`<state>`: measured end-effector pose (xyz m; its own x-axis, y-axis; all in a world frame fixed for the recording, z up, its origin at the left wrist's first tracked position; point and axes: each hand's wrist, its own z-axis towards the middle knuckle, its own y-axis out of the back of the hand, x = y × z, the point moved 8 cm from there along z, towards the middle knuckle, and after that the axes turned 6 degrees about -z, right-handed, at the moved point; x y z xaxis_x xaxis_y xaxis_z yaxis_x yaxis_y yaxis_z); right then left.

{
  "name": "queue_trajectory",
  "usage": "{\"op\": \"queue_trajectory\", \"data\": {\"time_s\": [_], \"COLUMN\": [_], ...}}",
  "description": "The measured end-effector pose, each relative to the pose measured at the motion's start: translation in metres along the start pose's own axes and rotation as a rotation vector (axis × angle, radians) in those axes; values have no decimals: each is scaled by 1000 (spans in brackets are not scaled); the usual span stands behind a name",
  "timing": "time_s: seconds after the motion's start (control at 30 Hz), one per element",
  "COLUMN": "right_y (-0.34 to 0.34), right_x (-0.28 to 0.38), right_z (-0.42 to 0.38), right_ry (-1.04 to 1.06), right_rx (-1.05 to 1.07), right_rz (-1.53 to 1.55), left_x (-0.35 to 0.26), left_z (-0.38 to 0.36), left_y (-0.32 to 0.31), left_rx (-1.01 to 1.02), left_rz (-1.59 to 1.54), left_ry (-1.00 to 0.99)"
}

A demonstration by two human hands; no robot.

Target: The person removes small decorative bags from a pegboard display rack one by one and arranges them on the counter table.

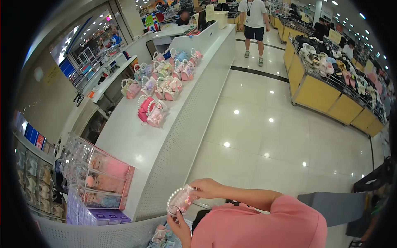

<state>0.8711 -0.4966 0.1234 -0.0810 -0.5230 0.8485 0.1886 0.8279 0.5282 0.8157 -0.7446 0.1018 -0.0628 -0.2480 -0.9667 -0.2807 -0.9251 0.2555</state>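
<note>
Between my two hands is a small pale pink handbag (pixel 180 201) with a white pearl handle and pink decorations. My right hand (pixel 205 188) grips its upper right side, fingers closed on the edge. Below it, my left hand (pixel 179 228) pinches the lower end near a thin dark cord. Another small pink bag (pixel 159 234) lies beneath my left hand, partly cut off by the counter edge. On the white counter (pixel 124 138) stand a bright pink bag (pixel 144 108) and a pale pink bag (pixel 157 113), with several more pearl-handled bags (pixel 167 84) behind them.
Clear boxes with dolls (pixel 106 181) and purple boxes (pixel 103 215) stack at the counter's near end. A grey bench (pixel 326 207) stands at right. Shoes fill a yellow-sided display (pixel 322 89). A person in a white shirt (pixel 253 16) stands in the aisle; another sits behind the counter.
</note>
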Motion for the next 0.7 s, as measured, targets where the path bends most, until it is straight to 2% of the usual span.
{"op": "queue_trajectory", "data": {"time_s": [0.13,0.2,0.27,0.47,0.57,0.7], "right_y": [52,76,87,144,168,199], "right_x": [3,15,-1,9,25,61], "right_z": [17,32,53,152,217,309], "right_ry": [-4,-39,-62,73,86,294], "right_rx": [-167,-173,-224,-354,-322,-377], "right_rz": [-56,29,20,-105,-113,-190], "left_x": [-15,-38,-80,-98,-129,-160], "left_z": [54,77,104,207,268,345], "left_y": [-29,-43,-63,-99,-98,-91], "left_rx": [27,19,34,35,-24,-102], "left_rz": [-15,-39,10,-87,-153,-135], "left_ry": [-83,-83,-159,-189,-243,-336]}}
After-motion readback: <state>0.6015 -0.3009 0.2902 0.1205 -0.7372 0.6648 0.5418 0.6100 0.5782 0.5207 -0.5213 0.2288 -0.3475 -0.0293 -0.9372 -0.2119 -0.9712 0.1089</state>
